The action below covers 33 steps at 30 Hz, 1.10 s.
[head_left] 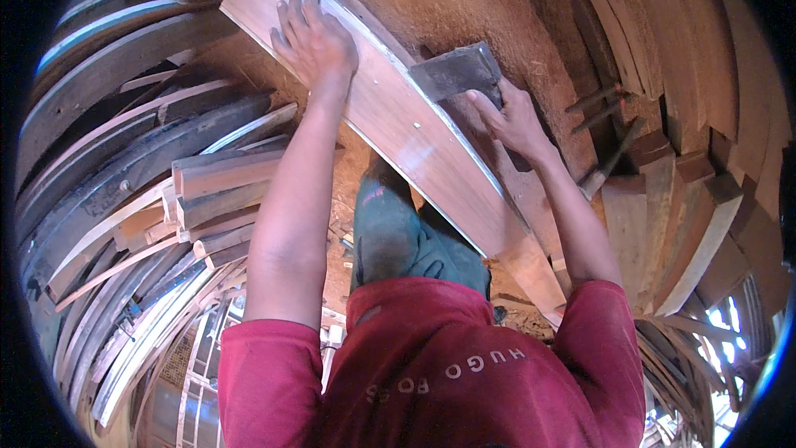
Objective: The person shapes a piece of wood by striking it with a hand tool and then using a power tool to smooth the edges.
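Note:
A long, reddish-brown wooden plank (398, 124) runs diagonally from the upper left toward the lower right, with a pale strip along its far edge. My left hand (319, 41) lies on the plank's upper part, palm down, its fingers stretched over the face. In my right hand (518, 123) is a hatchet (456, 73) with a broad, dark, nearly rectangular head. My fingers are closed round its handle, which is partly hidden by the hand. The blade's left end is at the plank's far edge; whether it touches the wood I cannot tell.
Curved timbers (108, 108) are stacked along the left. Cut wooden blocks (663, 224) stand at the right, near several dark rods (609, 108). Brown sawdust (464, 0) covers the ground beyond the plank. My trousered leg (390, 228) is below the plank.

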Motion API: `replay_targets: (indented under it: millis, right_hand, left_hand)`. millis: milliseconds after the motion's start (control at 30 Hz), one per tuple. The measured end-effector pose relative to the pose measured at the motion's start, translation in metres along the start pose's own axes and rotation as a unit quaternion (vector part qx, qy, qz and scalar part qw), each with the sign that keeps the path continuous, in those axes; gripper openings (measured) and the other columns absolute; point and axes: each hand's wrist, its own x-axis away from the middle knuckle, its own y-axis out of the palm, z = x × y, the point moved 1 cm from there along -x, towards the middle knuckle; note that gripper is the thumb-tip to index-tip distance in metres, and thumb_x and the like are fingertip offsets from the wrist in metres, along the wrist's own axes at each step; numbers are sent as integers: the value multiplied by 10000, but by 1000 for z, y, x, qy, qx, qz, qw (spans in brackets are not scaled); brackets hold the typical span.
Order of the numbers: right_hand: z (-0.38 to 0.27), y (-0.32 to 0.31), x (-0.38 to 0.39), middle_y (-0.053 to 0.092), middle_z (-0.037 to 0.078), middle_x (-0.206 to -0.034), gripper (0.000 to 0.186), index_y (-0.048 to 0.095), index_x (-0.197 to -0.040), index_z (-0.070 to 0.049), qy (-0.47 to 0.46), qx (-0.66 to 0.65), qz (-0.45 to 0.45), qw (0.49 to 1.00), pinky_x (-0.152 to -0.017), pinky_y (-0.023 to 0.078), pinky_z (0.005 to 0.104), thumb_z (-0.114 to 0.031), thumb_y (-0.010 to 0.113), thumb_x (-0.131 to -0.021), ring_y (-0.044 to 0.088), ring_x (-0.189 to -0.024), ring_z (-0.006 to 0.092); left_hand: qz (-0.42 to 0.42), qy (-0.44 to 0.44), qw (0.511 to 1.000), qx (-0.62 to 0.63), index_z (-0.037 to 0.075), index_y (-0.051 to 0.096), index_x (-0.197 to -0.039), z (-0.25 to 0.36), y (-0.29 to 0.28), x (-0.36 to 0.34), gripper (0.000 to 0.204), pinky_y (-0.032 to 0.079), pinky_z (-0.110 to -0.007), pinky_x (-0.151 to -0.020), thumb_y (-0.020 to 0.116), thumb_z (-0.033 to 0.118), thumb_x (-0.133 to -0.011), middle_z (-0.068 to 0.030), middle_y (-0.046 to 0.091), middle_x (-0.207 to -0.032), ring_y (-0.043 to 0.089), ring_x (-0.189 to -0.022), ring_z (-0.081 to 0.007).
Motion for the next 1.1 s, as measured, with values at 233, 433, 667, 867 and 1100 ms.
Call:
replay_targets:
  millis: [233,433,667,867,1100]
  right_hand:
    - [-23,9,-11,583,20,-647,311,553,-935,-13,1,-196,166,966,-475,433,275,-308,623,-1008,546,-512,89]
    - [6,8,-5,666,141,-766,416,623,-1124,5,-18,16,89,996,-672,521,382,-380,654,-971,643,-671,241]
    - [-6,20,-7,718,224,-933,435,615,-1180,-8,-21,-40,102,994,-742,535,424,-381,661,-962,718,-850,340]
    - [-15,4,-5,690,205,-883,407,611,-1172,-18,11,-39,80,996,-714,520,404,-370,646,-972,693,-825,323]
    - [-10,25,-16,608,63,-638,372,604,-1023,-5,-166,45,145,974,-489,445,294,-376,620,-999,577,-532,103]
  left_hand:
    - [13,9,1000,16,150,540,-1335,2,2,-3,381,251,-558,-1140,502,196,-959,-104,488,-1459,365,-1424,-301]
    - [3,8,1000,5,144,545,-1323,-1,-1,-4,373,256,-555,-1135,504,187,-955,-105,490,-1458,367,-1423,-306]
    - [10,13,1000,12,145,544,-1327,2,1,-1,378,256,-554,-1133,497,185,-954,-108,488,-1456,368,-1422,-307]
    - [23,18,1000,4,144,554,-1313,1,0,-2,370,272,-551,-1125,511,187,-947,-114,502,-1440,390,-1405,-309]
    - [-17,2,999,29,125,536,-1338,0,-1,-3,396,206,-584,-1159,503,163,-946,-125,460,-1477,324,-1449,-322]
